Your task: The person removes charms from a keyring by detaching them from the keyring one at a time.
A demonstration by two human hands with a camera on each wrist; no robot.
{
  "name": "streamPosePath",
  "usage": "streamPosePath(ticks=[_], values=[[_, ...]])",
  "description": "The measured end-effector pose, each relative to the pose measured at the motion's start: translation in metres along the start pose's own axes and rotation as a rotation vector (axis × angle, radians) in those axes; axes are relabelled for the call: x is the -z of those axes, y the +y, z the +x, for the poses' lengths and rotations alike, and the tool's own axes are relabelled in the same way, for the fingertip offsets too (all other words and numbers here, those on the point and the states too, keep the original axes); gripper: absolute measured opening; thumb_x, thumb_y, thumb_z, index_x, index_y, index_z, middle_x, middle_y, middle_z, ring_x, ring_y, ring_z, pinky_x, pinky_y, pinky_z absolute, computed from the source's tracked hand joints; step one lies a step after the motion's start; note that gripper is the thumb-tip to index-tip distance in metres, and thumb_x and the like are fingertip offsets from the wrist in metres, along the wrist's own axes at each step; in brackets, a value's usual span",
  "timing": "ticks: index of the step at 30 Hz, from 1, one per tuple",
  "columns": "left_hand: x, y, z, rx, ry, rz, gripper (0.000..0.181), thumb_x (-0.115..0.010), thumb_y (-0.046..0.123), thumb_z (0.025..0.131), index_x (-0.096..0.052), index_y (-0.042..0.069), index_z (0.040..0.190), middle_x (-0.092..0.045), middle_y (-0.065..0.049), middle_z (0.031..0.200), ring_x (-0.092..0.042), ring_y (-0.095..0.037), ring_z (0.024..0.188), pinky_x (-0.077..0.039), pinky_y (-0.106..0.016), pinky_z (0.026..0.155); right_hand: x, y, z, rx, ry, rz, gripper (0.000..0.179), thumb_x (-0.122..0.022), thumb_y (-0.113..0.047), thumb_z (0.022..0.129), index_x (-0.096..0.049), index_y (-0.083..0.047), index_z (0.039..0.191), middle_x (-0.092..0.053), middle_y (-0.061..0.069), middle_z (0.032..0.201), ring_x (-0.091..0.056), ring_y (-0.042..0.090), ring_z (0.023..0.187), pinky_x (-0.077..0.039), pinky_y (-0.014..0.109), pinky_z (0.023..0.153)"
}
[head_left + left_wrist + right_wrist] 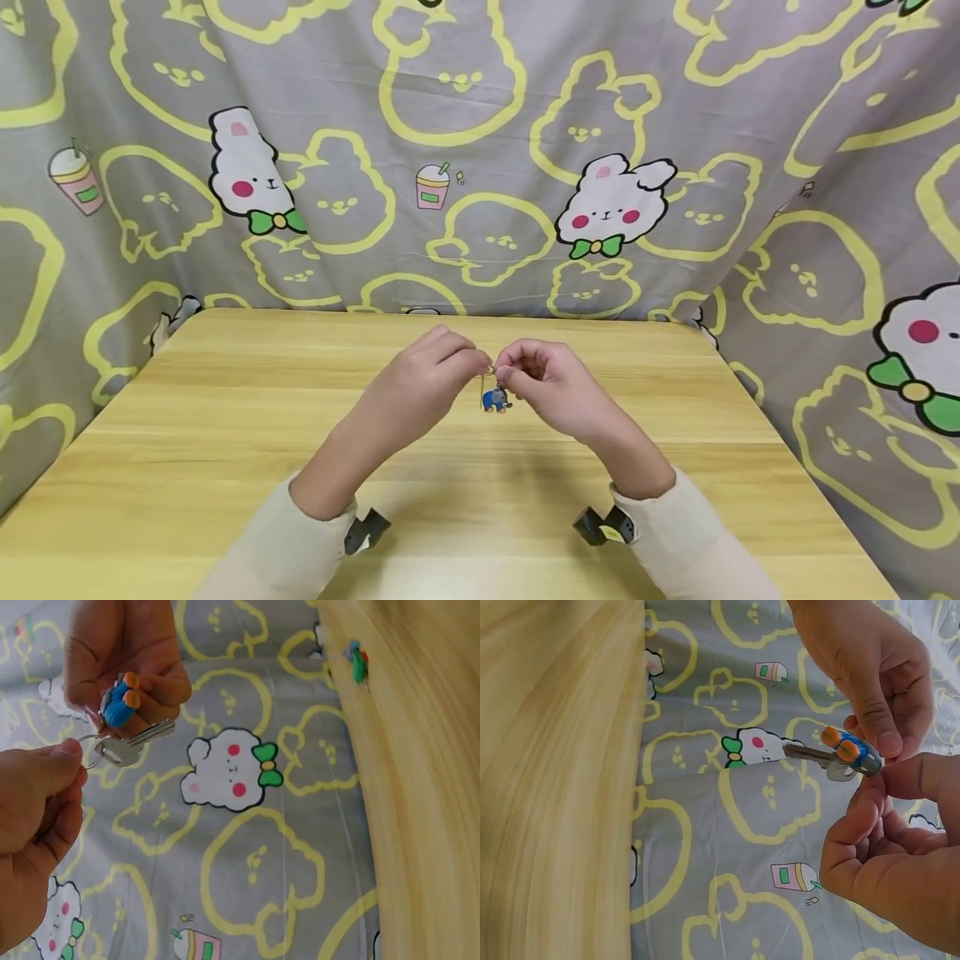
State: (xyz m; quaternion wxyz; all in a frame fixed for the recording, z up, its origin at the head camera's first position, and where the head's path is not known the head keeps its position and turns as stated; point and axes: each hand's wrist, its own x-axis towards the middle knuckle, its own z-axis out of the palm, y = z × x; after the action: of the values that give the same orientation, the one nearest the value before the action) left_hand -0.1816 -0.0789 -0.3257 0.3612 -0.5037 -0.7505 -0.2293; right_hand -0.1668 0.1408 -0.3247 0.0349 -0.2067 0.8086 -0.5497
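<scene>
Above the table, my left hand (420, 379) pinches a thin metal key ring (93, 751) between thumb and forefinger. A silver key (124, 752) sticks out from that ring; in the head view it hangs edge-on beside the charm. Close by on the right, my right hand (555, 387) pinches the top end of a small blue elephant charm (495, 401) with orange feet. In the right wrist view the elephant charm (847, 748) lies against the key (821, 759), between both hands. The fingertips hide how the charm's link joins the ring.
Below the hands is a light wood-grain table (187, 433). A grey curtain (480, 225) with cartoon bunnies stands behind it and at both sides. In the left wrist view, a small green, red and blue thing (358, 666) shows at the tabletop; its kind is unclear.
</scene>
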Motion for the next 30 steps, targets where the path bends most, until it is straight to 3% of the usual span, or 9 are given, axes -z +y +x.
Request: streamPosePath(ticks=[5,8,14,23,26,30], values=[[-0.001,0.005,0.004,0.167,0.154,-0.306,0.007,-0.077,0.005,0.091,-0.076,0.006,0.097,-0.072,-0.002,0.091,-0.063,-0.012,0.082,-0.053,-0.022,0.072,0.0,-0.004,-0.002,0.048,0.032,0.072,0.012,-0.058,-0.012,0.105,-0.064,-0.004,0.101,-0.057,0.009,0.085,-0.052,0.021,0.075,-0.044,0.027,0.066],[-0.002,0.009,0.006,0.231,0.212,-0.405,0.006,-0.077,0.004,0.091,-0.077,0.007,0.097,-0.074,-0.001,0.091,-0.063,-0.008,0.078,-0.052,-0.02,0.069,0.0,-0.005,-0.002,0.069,0.027,0.147,0.013,-0.057,-0.012,0.106,-0.063,0.0,0.102,-0.059,0.01,0.087,-0.055,0.021,0.08,-0.049,0.029,0.073],[-0.004,0.012,0.006,0.296,0.239,-0.446,0.012,-0.079,-0.001,0.087,-0.077,0.004,0.097,-0.074,0.0,0.091,-0.064,-0.009,0.077,-0.054,-0.023,0.069,0.002,-0.006,-0.004,0.071,0.049,0.243,0.015,-0.058,-0.011,0.104,-0.06,0.004,0.103,-0.061,0.008,0.087,-0.059,0.019,0.08,-0.054,0.03,0.08],[-0.008,0.012,0.004,0.385,0.251,-0.492,0.011,-0.078,0.003,0.09,-0.077,0.008,0.099,-0.072,0.004,0.087,-0.063,-0.009,0.075,-0.05,-0.025,0.065,0.001,-0.008,-0.005,0.059,0.067,0.318,0.011,-0.057,-0.007,0.104,-0.06,0.003,0.104,-0.061,0.004,0.087,-0.059,0.016,0.08,-0.055,0.027,0.078],[-0.008,0.012,0.004,0.364,0.26,-0.473,0.01,-0.076,0.001,0.09,-0.077,0.007,0.099,-0.071,0.003,0.086,-0.062,-0.009,0.075,-0.049,-0.024,0.064,0.0,-0.009,-0.005,0.061,0.063,0.31,0.01,-0.058,-0.007,0.103,-0.059,0.003,0.102,-0.06,0.005,0.087,-0.059,0.016,0.079,-0.054,0.027,0.078],[-0.007,0.01,0.004,0.287,0.272,-0.402,0.01,-0.076,-0.002,0.09,-0.076,0.005,0.098,-0.071,0.001,0.087,-0.062,-0.009,0.077,-0.049,-0.022,0.066,0.0,-0.009,-0.004,0.075,0.052,0.281,0.012,-0.058,-0.008,0.103,-0.06,0.004,0.102,-0.059,0.005,0.086,-0.058,0.017,0.078,-0.053,0.028,0.077]])
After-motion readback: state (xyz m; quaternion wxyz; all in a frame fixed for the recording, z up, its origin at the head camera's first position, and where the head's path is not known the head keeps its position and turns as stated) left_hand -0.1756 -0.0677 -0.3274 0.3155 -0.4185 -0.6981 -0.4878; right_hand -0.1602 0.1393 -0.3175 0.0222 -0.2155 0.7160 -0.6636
